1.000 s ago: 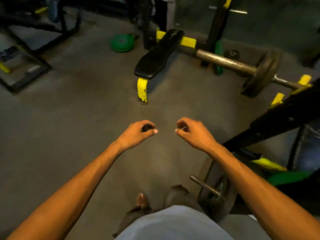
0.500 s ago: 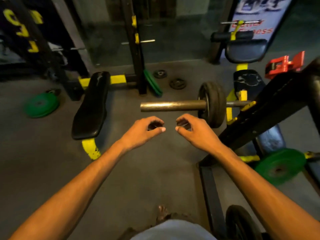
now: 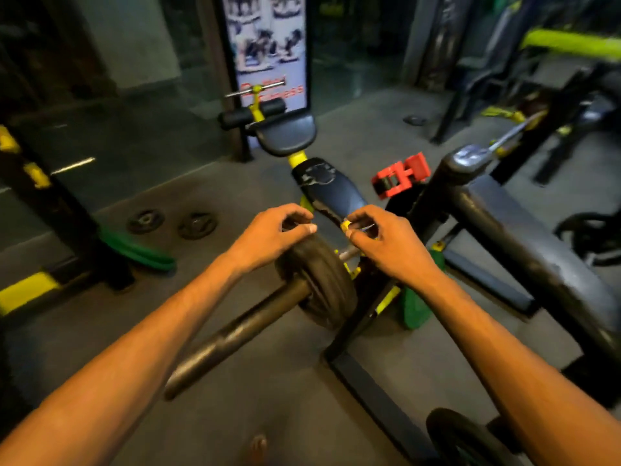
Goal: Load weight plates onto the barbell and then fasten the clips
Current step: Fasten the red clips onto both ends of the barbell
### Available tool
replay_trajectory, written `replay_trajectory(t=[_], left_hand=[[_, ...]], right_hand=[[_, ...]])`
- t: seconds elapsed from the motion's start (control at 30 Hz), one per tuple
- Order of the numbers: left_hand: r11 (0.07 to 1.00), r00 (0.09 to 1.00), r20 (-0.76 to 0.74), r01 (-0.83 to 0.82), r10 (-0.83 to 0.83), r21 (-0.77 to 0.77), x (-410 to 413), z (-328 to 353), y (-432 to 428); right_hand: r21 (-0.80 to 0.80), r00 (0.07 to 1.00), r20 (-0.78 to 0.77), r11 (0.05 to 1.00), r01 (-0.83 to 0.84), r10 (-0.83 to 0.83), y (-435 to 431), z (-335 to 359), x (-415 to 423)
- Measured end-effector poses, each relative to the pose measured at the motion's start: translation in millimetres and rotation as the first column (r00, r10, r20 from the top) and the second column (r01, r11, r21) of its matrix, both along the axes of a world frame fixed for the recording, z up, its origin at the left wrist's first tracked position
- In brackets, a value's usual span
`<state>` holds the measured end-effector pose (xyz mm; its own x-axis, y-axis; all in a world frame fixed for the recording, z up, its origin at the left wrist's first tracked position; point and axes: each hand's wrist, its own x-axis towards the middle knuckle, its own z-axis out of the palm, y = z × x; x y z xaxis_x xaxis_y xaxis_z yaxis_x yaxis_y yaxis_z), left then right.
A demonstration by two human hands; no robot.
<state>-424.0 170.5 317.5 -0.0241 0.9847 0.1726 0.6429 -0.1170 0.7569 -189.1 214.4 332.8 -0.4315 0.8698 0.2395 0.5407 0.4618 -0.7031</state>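
Note:
A barbell [image 3: 235, 334] runs from lower left up to the centre, its thick bare sleeve end towards me. One black weight plate [image 3: 319, 284] sits on it. My left hand [image 3: 268, 237] hovers just above the plate's top, fingers curled, pinching a small dark object I cannot make out. My right hand [image 3: 386, 247] is beside it, above the thin bar past the plate, fingers curled round a thin metal piece. A red clip [image 3: 400, 174] sits on the black frame behind my right hand.
Two small black plates [image 3: 145, 220] [image 3: 197, 225] and green plates [image 3: 137, 250] lie on the floor at left. Another green plate [image 3: 415, 307] leans by the black padded bench [image 3: 537, 264] at right. A black plate [image 3: 460, 438] stands bottom right. A yellow-framed seat [image 3: 326, 190] is ahead.
My view has swung right and closer to the barbell. Both hands, still curled, have moved from open floor to just above the black plate.

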Motion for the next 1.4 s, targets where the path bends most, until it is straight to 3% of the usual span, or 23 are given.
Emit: replay_trajectory(t=[0.17, 0.3, 0.43, 0.6, 1.0, 1.23, 1.4], left_hand=[[0.975, 0.973, 0.049, 0.224, -0.224, 0.014, 7, 10, 78], [0.958, 0.946, 0.181, 0.282, -0.268, -0.057, 31, 14, 126], [0.904, 0.839, 0.518, 0.340, -0.167, -0.259, 64, 18, 150], [0.859, 0.699, 0.707, 0.421, -0.104, -0.290, 88, 15, 163], [0.957, 0.656, 0.755, 0.218, 0.001, -0.191, 50, 28, 135], [0.974, 0.663, 0.721, -0.057, 0.201, -0.219, -22, 11, 48], [0.929, 0.681, 0.634, -0.234, 0.367, -0.287, -72, -13, -54]], right_hand=[[0.069, 0.940, -0.104, 0.940, 0.333, -0.325, 19, 21, 1], [0.093, 0.827, -0.220, 0.833, 0.546, -0.518, 24, 27, 9], [0.101, 0.809, -0.119, 0.804, 0.587, -0.576, 32, 33, 7], [0.037, 0.799, -0.053, 0.798, 0.601, -0.599, 46, 36, -4], [0.084, 0.862, -0.068, 0.858, 0.506, -0.502, 52, 27, -40], [0.061, 0.953, -0.154, 0.960, 0.272, -0.260, 17, 4, -94], [-0.074, 0.978, -0.204, 0.997, 0.025, -0.039, -33, -25, -134]])
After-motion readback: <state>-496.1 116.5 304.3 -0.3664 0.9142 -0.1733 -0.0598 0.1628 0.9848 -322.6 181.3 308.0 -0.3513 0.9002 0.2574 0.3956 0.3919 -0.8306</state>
